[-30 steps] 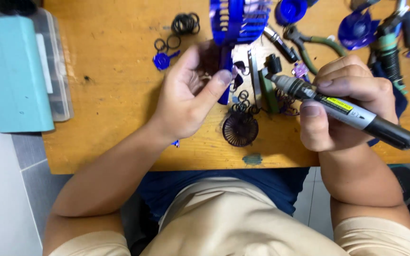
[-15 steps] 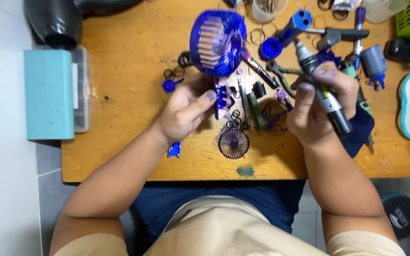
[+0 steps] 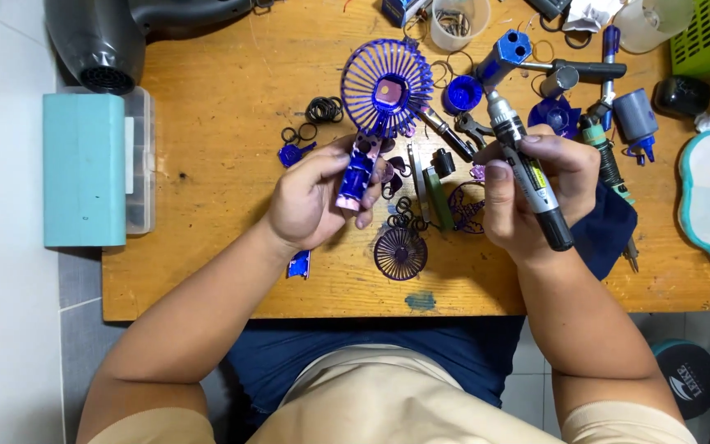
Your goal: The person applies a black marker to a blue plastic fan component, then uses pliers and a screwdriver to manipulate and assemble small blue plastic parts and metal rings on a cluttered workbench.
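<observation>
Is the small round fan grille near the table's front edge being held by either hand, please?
No, the round grille lies on the table, apart from both hands.

this looks like a small home repair or hobby bench, not a factory. a worn wooden tabletop [image 3: 232, 123] is crowded with loose parts: a blue fan grille [image 3: 386, 86], a small round dark grille [image 3: 400, 252], black rubber rings [image 3: 324, 108], and a clear cup of small bits [image 3: 458, 20]. hand tools lie about, among them pliers [image 3: 472, 127] and a screwdriver [image 3: 610, 164]. a teal plastic parts box [image 3: 84, 168] sits at one edge, with a dark hair dryer [image 3: 104, 41] above it. pale floor tiles [image 3: 10, 329] show past the tabletop, as in a room at home.
</observation>
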